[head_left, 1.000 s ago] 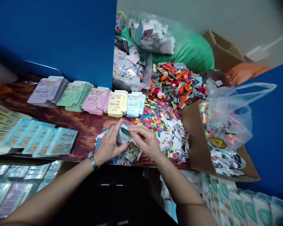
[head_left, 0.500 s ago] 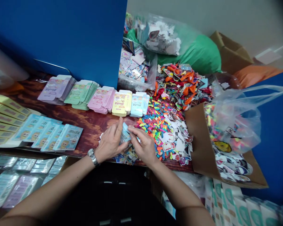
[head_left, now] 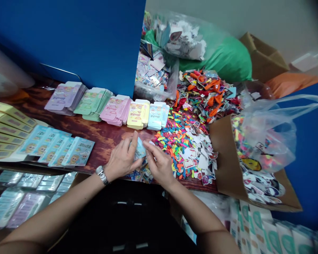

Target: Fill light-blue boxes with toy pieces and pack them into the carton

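Between my hands is a small light-blue printed box [head_left: 140, 149], tilted above the near edge of the table. My left hand [head_left: 123, 155], with a metal watch on the wrist, grips it from the left, thumb below and fingers along its side. The fingers of my right hand [head_left: 159, 163] are pinched at its right upper edge. My fingers cover part of the box. Under my hands lie printed cards [head_left: 143, 175]. Just beyond stand stacks of flat light-blue cartons [head_left: 156, 116] and yellow cartons [head_left: 136, 114].
Pink [head_left: 113, 109], green [head_left: 90, 102] and purple cartons [head_left: 63, 95] line the back. Filled blue boxes [head_left: 78, 151] lie at left near yellow boxes [head_left: 7, 130]. Coloured balloons [head_left: 172, 137] and stickers [head_left: 198, 151] spread rightward, beside a cardboard box [head_left: 225, 158]. A blue panel [head_left: 95, 42] stands behind.
The view has shifted slightly. The light-blue box stays between both hands, turned a little so more of its face shows; the right fingers have moved slightly along its edge.
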### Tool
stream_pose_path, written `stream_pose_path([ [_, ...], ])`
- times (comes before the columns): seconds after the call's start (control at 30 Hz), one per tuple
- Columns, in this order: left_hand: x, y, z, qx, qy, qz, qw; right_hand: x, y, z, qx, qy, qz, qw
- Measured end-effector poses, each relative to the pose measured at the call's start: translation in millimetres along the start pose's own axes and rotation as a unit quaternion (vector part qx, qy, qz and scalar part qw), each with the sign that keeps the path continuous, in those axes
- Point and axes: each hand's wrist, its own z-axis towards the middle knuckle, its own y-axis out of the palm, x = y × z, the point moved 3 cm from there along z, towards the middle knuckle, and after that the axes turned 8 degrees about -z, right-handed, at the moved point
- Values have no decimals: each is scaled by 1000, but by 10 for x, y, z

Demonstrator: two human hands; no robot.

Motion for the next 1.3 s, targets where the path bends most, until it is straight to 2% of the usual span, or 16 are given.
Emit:
stream_pose_path([
  [0.1,9,-35,-14,-11,-18,28,999,6,59,-29,1,8,23,1000],
  [0.23,-1,-73,-63,-45,-26,7,999,158,125,-30,-36,64,101,992],
  [0.4,-59,-91,-129,-70,-18,16,997,225,153,-21,-70,64,151,984],
  [0.6,-59,-58,-144,-98,0,29,995,122,149,-67,-49,66,85,993],
  [0.73,-20,-34,-160,-103,-33,49,993,-5,211,-141,0,44,39,998],
  [0.83,-15,-54,-197,-113,-64,50,990,-42,317,-190,-5,29,40,999],
  [1.03,-181,-291,-458,-125,-155,53,979,-71,670,-43,-108,2,115,987],
  [1.1,-240,-391,-583,-115,-161,68,978,-140,811,58,-138,-28,126,982],
  [1.2,-301,-551,-740,-88,-164,138,973,-280,990,182,-148,-87,101,980],
  [1.3,-388,-781,-834,-50,-151,183,970,-389,1115,218,-153,-79,100,980],
])
